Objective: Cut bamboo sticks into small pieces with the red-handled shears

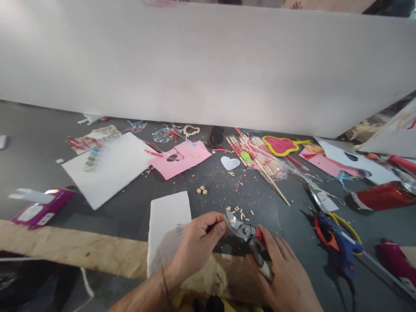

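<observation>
My right hand [282, 268] grips a pair of pruning shears [246, 231] with red and pale handles. Their blades are parted and point left, towards the fingertips of my left hand [203, 236]. Thumb and forefinger of that hand are pinched at the blades; what they hold is mostly hidden, though a small pale bit shows between the blades. Just beyond the shears lie several short cut wooden pieces [242, 214]. Small flower-like wooden clusters [202, 190] sit farther left. A white sheet with handwriting [169, 216] lies beside and partly under my left forearm.
Wooden chopsticks in red-printed wrappers [263, 158], pink paper [178, 160], a white board [110, 173] and a phone [216, 136] lie ahead. At right are a blue glue gun [346, 247], scissors [326, 236] and a red can [386, 195]. A white panel [208, 65] stands behind.
</observation>
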A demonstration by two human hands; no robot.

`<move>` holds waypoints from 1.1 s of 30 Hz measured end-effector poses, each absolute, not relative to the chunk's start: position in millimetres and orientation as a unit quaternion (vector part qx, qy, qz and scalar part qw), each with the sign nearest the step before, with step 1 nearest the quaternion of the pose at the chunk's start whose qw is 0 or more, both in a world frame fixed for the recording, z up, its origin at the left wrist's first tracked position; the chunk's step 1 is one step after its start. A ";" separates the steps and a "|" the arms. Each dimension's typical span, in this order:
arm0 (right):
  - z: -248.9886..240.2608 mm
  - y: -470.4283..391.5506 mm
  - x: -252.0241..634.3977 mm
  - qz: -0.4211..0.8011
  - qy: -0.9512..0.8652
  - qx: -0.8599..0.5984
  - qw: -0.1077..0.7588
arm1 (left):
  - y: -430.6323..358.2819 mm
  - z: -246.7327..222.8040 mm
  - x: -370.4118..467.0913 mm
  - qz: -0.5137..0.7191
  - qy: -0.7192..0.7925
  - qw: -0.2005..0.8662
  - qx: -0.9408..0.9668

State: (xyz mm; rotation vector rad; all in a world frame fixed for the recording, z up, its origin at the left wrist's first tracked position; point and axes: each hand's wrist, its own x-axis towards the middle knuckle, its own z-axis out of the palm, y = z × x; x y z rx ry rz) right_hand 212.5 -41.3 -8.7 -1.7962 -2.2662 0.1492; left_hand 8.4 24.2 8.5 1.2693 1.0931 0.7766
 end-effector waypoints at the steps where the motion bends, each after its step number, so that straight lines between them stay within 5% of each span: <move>1: -8.5 -41.3 213.2 0.051 -0.777 -0.615 0.124 | 23.9 8.7 8.3 0.336 0.471 0.603 0.550; 26: -7.6 -42.3 213.8 0.049 -0.769 -0.631 0.093 | 23.7 11.6 13.2 0.342 0.460 0.550 0.608; 33: -4.0 -42.4 214.6 0.074 -0.793 -0.597 0.100 | 24.7 2.9 10.3 0.350 0.401 0.685 0.497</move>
